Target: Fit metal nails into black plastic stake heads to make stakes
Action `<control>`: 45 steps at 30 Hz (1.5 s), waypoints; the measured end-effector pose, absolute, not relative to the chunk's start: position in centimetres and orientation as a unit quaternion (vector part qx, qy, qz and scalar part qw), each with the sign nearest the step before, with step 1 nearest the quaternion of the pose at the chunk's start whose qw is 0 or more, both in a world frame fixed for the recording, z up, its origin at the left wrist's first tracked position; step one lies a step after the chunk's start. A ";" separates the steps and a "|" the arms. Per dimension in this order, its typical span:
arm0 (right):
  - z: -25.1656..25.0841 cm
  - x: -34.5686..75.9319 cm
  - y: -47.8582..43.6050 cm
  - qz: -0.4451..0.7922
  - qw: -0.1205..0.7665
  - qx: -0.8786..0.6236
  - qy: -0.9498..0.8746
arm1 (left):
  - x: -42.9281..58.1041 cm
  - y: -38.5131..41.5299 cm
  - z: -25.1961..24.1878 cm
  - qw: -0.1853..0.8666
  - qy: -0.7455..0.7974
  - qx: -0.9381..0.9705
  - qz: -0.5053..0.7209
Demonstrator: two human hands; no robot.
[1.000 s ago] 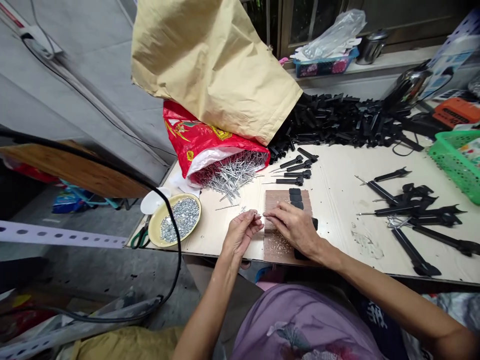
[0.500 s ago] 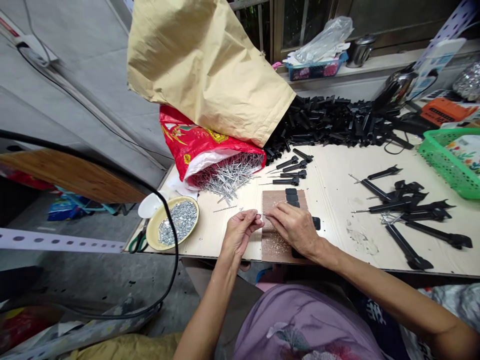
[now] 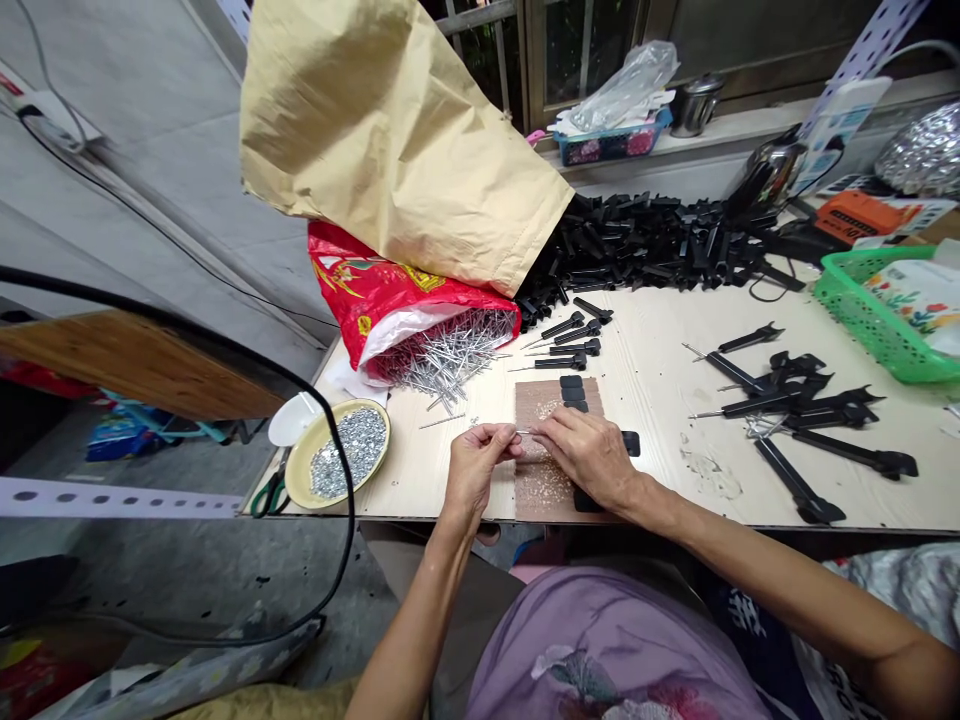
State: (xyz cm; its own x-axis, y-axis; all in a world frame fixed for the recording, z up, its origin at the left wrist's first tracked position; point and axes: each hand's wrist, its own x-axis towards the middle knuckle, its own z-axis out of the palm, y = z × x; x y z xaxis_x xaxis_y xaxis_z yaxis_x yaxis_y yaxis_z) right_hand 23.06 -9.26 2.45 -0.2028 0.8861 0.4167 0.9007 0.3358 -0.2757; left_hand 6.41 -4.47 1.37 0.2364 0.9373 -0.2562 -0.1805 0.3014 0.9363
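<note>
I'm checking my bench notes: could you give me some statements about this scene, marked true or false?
1. Metal pins spill from the red bag. True.
2. The yellow bowl holds black parts. False: it holds small silvery pieces.
3. A thin piece shows between the left hand and the right hand. True.
4. The green basket stands left of the yellow bowl. False: it stands well to the bowl's right.

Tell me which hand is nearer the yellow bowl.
Left. The left hand is to the right of the yellow bowl, apart from it; the right hand is farther right, over the brown board.
</note>
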 end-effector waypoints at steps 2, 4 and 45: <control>2.6 23.3 -9.3 0.032 0.263 -0.581 -0.769 | 6.5 -4.5 1.3 0.662 0.455 0.426 0.416; 2.5 23.4 -9.2 0.071 0.278 -0.584 -0.759 | 6.6 -4.5 1.2 0.661 0.455 0.429 0.415; 0.6 23.9 -9.1 0.130 0.286 -0.607 -0.730 | 7.7 -4.2 0.0 0.611 0.475 0.479 0.414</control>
